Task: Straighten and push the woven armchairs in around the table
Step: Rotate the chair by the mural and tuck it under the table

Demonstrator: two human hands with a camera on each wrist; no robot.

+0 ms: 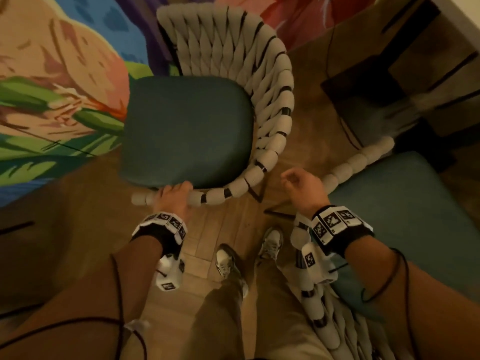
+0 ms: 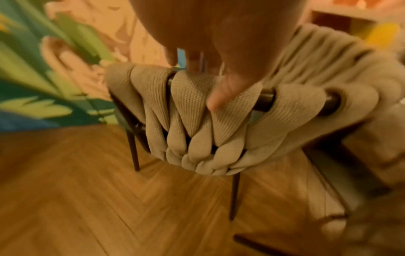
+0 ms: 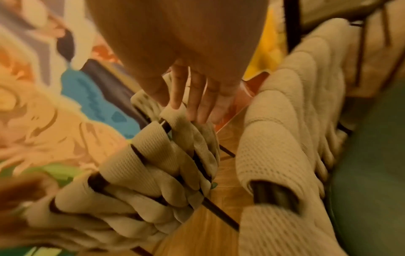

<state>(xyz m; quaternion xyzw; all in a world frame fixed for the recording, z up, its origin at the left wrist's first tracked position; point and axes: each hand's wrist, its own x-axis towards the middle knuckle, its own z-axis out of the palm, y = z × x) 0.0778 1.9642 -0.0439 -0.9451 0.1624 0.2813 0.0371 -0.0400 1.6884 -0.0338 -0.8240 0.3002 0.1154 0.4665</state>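
My left hand grips woven top rail of armchair, near its armrest end; thumb pressed on weave. Chair's teal seat cushion faces colourful floral rug. My right hand free, fingers loosely curled, holding nothing, above gap between chairs. Second woven armchair at right, close beside first. Herringbone wood floor below.

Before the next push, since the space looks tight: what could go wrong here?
The left hand grips only one end of the woven armchair's rim, so a push may swing it sideways. The second armchair stands close; rims or legs could knock. The right hand holds nothing and steadies neither.
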